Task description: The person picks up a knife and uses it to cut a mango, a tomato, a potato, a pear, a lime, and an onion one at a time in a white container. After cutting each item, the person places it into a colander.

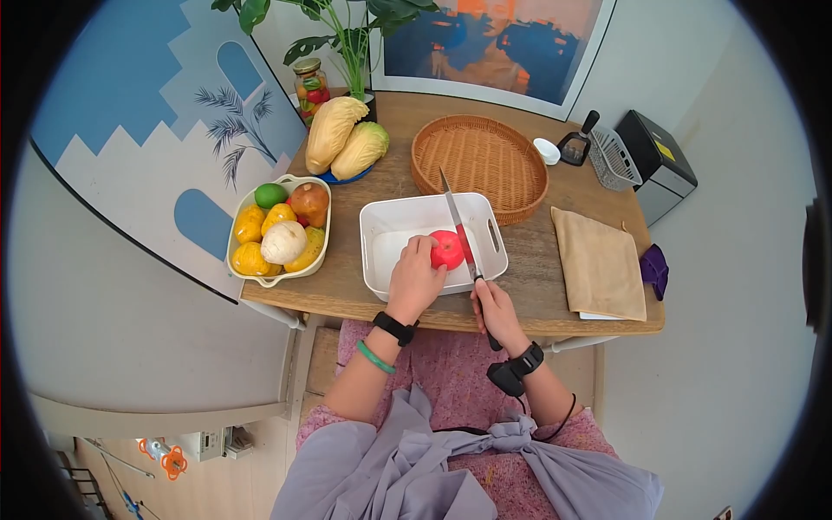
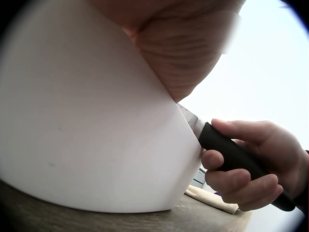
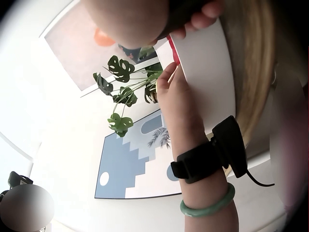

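Note:
A white rectangular basin (image 1: 386,238) stands near the table's front edge. Inside it the left hand (image 1: 418,276) grips a red round fruit (image 1: 447,250) from its left side. The right hand (image 1: 500,314) holds a knife (image 1: 453,211) by its black handle, the blade slanting up and away over the basin along the fruit's right side. Whether the edge touches the fruit cannot be told. In the left wrist view the right hand (image 2: 256,164) has its fingers curled round the handle (image 2: 236,157), just outside the basin's wall (image 2: 96,121). The right wrist view shows the left hand (image 3: 178,96) at the rim.
Left of the basin is a cream basket (image 1: 282,279) of fruit and vegetables. Behind stand cabbages (image 1: 334,134) on a blue plate and a round wicker tray (image 1: 481,156). At the right lie a folded tan cloth (image 1: 598,260), a purple item (image 1: 654,270) and a grey basket (image 1: 614,160).

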The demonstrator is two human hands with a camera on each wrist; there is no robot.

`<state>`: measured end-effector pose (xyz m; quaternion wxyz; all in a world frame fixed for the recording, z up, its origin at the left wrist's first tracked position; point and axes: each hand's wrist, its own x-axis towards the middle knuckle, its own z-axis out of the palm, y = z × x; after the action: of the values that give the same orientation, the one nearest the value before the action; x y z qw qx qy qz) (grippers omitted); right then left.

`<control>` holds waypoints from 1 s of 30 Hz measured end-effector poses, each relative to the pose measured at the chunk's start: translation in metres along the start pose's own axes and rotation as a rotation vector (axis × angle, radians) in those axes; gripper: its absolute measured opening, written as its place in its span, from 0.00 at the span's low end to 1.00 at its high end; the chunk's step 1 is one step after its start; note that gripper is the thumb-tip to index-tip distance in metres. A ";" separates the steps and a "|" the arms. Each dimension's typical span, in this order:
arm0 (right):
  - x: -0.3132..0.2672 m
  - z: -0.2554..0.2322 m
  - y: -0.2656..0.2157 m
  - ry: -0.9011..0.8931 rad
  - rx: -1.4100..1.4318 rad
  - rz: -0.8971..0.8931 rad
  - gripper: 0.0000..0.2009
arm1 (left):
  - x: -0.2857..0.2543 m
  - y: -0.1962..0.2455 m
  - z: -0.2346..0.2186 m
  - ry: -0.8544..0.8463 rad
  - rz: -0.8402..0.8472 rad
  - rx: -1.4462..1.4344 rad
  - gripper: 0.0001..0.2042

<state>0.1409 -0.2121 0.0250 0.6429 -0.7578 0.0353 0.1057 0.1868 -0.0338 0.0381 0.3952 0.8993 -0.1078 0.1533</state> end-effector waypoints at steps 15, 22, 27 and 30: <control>-0.002 0.004 0.004 0.014 0.044 -0.018 0.20 | -0.001 0.001 0.000 -0.001 -0.009 0.017 0.19; -0.006 0.005 -0.002 -0.002 0.017 -0.023 0.19 | -0.001 0.000 0.001 0.017 -0.014 0.038 0.20; -0.004 0.006 0.000 0.017 0.062 0.000 0.20 | -0.001 0.001 -0.001 0.019 -0.018 0.048 0.20; -0.004 0.007 -0.001 0.009 0.054 -0.006 0.20 | -0.001 0.002 0.001 0.011 -0.011 0.036 0.20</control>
<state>0.1368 -0.2054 0.0258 0.6632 -0.7408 0.0387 0.0992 0.1854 -0.0354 0.0383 0.3802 0.9061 -0.0976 0.1578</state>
